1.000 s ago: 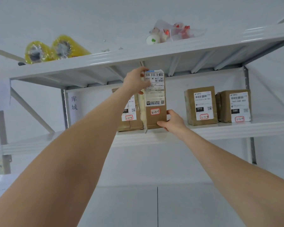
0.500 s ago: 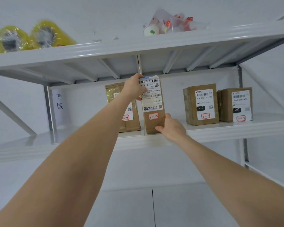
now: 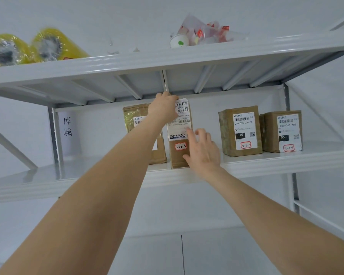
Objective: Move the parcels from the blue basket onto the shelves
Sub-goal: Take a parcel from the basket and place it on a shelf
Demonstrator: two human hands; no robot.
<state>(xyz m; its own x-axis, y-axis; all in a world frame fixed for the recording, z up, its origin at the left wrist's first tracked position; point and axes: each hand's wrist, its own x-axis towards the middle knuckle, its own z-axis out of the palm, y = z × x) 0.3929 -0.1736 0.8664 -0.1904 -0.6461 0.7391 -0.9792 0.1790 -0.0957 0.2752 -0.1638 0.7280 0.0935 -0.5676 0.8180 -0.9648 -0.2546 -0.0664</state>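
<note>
A tall brown parcel (image 3: pixel 178 153) with a white label and a red-ringed tag stands upright on the white shelf (image 3: pixel 266 163). My left hand (image 3: pixel 163 107) grips its top left corner. My right hand (image 3: pixel 202 149) has spread, relaxed fingers just in front of the parcel's lower right side; whether they touch it I cannot tell. A second brown parcel (image 3: pixel 134 116) stands right behind and to the left, partly hidden by my left arm. The blue basket is out of view.
Two labelled brown boxes (image 3: pixel 239 131) (image 3: pixel 282 132) stand further right on the same shelf. The upper shelf (image 3: pixel 127 62) carries yellow tape rolls (image 3: pixel 46 46) and a paper cup with wrappers (image 3: pixel 197 34). A paper sign (image 3: pixel 68 126) hangs at the shelf's back left.
My right hand has let go of the parcel's bottom right corner and opened its fingers. The parcel now stands on the shelf, slightly further right. The left hand keeps the top.
</note>
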